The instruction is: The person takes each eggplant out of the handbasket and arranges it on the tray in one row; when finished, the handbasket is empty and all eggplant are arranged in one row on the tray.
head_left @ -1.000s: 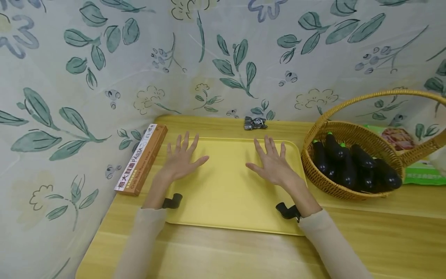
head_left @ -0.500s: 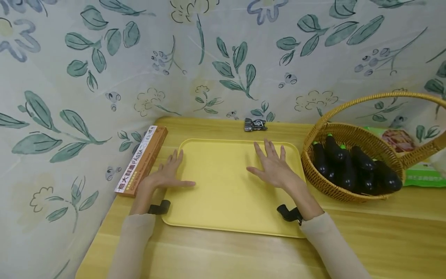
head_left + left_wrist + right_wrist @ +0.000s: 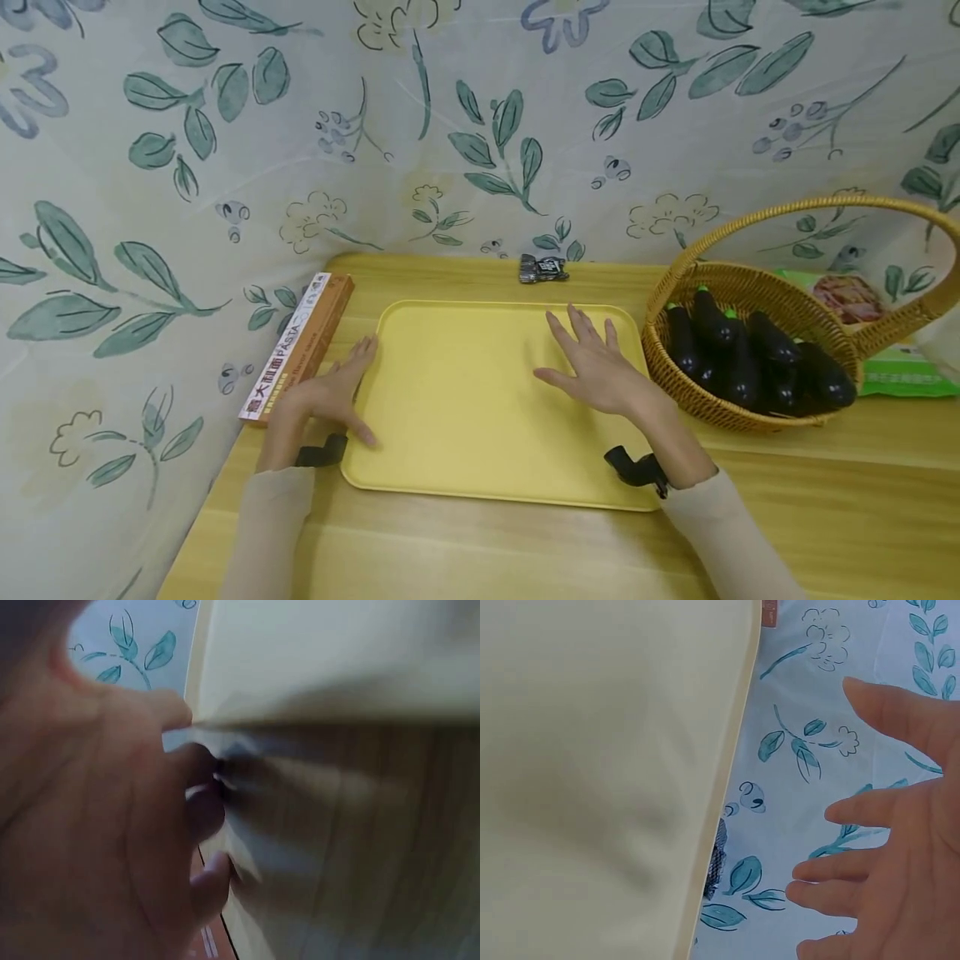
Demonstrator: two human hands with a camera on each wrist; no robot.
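A yellow rectangular tray (image 3: 465,392) lies flat on the wooden table. At the tray's left edge is my left hand (image 3: 326,396), its fingers outside the rim and the thumb reaching over it. In the left wrist view, the fingertips (image 3: 214,889) are close to the tabletop beside the tray; the view is blurred, and firm contact with the rim cannot be made out. Over the right half of the tray hovers my right hand (image 3: 603,375), fingers spread and holding nothing. The right wrist view also has the right hand (image 3: 900,855) apart from the tray surface.
A pasta box (image 3: 300,350) lies left of the tray, close to my left hand. On the right stands a wicker basket (image 3: 675,396) of eggplants (image 3: 738,362), with a green package (image 3: 907,371) behind. A small black-and-silver item (image 3: 543,268) lies beyond the tray.
My left hand has moved left and nearer to me, from above the tray to its left edge, and its fingers have drawn closer together. The right hand has barely shifted.
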